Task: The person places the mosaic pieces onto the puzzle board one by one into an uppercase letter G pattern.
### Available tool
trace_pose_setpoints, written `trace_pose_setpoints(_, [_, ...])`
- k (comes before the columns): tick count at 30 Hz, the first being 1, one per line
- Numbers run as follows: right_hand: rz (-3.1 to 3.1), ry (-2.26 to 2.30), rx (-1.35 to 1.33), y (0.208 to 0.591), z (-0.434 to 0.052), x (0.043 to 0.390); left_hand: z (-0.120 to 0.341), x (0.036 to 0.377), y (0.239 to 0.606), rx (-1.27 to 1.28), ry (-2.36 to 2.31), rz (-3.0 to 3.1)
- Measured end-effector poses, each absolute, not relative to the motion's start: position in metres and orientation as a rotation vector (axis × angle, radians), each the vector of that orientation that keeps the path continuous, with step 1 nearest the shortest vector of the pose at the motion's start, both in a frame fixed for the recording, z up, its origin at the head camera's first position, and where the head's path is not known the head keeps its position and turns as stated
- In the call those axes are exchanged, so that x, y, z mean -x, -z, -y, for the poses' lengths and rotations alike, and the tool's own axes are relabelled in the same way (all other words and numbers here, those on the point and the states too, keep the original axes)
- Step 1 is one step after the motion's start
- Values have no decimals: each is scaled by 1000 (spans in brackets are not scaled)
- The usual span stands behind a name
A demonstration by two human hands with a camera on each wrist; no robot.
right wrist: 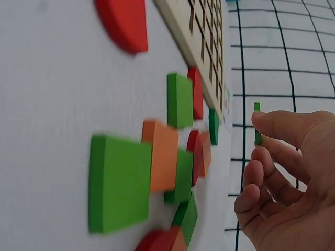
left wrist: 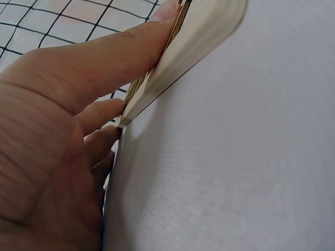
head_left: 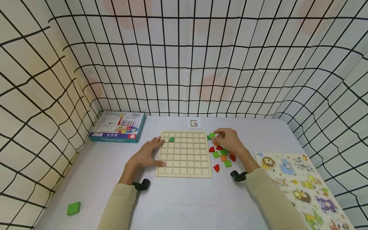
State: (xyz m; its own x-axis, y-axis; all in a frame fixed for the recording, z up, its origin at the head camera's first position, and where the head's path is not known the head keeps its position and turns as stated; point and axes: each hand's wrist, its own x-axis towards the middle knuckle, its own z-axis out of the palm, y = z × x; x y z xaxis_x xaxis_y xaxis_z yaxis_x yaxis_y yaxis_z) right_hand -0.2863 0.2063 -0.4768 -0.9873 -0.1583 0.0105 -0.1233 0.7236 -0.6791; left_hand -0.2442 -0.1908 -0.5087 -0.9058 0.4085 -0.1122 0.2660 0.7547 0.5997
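White sheets ruled with a black grid wall in a pale table on three sides. At its middle lies a wooden board cut into square cells; one green tile sits in a cell near the far left corner.

The left hand lies flat on the board's left edge, fingers straight and slightly spread; the left wrist view shows the thumb pressed along the board's rim.

The right hand hovers just right of the board's far corner, thumb and forefinger pinching a small green piece by its edges, the other fingers loosely curled. Under and beside it loose pieces are scattered, green and orange squares and red quarter-rounds, some overlapping.

A card printed with a blocky letter G lies beyond the board. A blue box rests at the far left; its print is too small to read. An animal puzzle, lion at the top, lies at the right. A lone green block sits at the near left.
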Motion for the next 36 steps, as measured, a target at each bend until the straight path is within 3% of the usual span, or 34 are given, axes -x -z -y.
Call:
trace_pose_setpoints(16, [-2784,1250,457,480,-144,291,192,246,510,-559,-879,-2723])
trace_pose_setpoints(36, [-2693,1234,509,493,-79,301,192,248,512,-560,-869,-2726])
